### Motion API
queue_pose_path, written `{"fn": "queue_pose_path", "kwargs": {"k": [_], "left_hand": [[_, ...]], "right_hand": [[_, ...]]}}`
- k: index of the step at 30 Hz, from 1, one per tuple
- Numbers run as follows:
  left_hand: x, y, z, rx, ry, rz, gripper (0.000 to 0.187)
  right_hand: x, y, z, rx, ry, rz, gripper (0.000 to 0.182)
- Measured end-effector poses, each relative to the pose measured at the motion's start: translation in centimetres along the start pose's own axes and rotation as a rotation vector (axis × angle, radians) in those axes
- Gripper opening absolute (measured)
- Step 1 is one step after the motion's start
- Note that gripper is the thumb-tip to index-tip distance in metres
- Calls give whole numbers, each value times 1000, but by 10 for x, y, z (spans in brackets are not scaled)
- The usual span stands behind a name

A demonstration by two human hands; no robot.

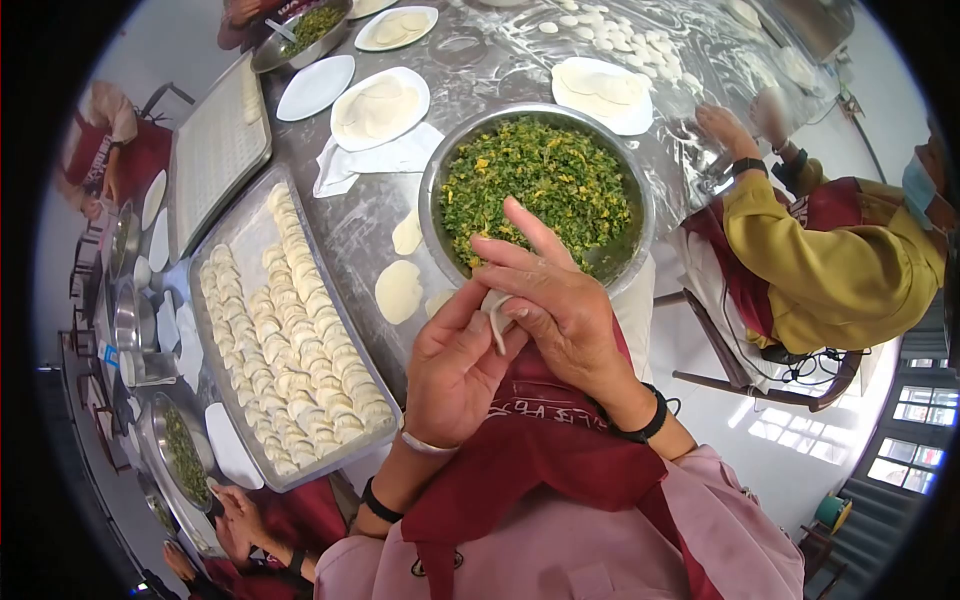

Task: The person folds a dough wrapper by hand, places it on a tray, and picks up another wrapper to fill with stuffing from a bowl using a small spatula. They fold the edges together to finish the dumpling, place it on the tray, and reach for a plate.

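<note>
A pale dumpling [495, 318] is pinched between my two hands, its edge showing between the fingers. My left hand [452, 372] wraps round it from below and the left. From the right, my right hand [560, 305] presses on it with the thumb, while its other fingers reach over the top. Whether the seam is fully closed is hidden by the fingers. Just beyond my hands stands a large steel bowl [432, 205] of chopped green and yellow filling [535, 185]. Flat dough wrappers [398, 292] lie on the table to the left of the bowl.
A metal tray [330, 455] with rows of dumplings [300, 350] lies at left. Plates of wrappers [375, 110] and a white cloth [375, 160] are behind it. Dough pieces [630, 40] dot the floured table [480, 70]. A co-worker in a yellow sleeve [800, 240] sits at right; others work at left.
</note>
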State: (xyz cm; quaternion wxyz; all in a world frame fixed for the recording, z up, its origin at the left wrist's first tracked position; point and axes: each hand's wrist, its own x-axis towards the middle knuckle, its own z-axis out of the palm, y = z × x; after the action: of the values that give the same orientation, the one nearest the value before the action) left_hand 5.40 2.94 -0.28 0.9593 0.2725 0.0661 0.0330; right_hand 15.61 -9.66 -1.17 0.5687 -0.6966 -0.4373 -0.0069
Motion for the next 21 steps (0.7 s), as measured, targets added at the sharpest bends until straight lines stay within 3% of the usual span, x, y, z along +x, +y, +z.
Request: {"fn": "queue_pose_path", "kwargs": {"k": [3,5,9,21], "left_hand": [[0,-1,-4,-18,-25,-18,50],[2,3,-7,-12,-100,-10,48],[3,3,2,-68,-59,39,48],[4,-1,5,-84,-90,41,49]], "right_hand": [[4,-9,3,38,24,43,48],[6,-18,5,125,138,99,39],[-2,-20,9,415,296,276,31],[-1,-11,5,188,287,64,9]]}}
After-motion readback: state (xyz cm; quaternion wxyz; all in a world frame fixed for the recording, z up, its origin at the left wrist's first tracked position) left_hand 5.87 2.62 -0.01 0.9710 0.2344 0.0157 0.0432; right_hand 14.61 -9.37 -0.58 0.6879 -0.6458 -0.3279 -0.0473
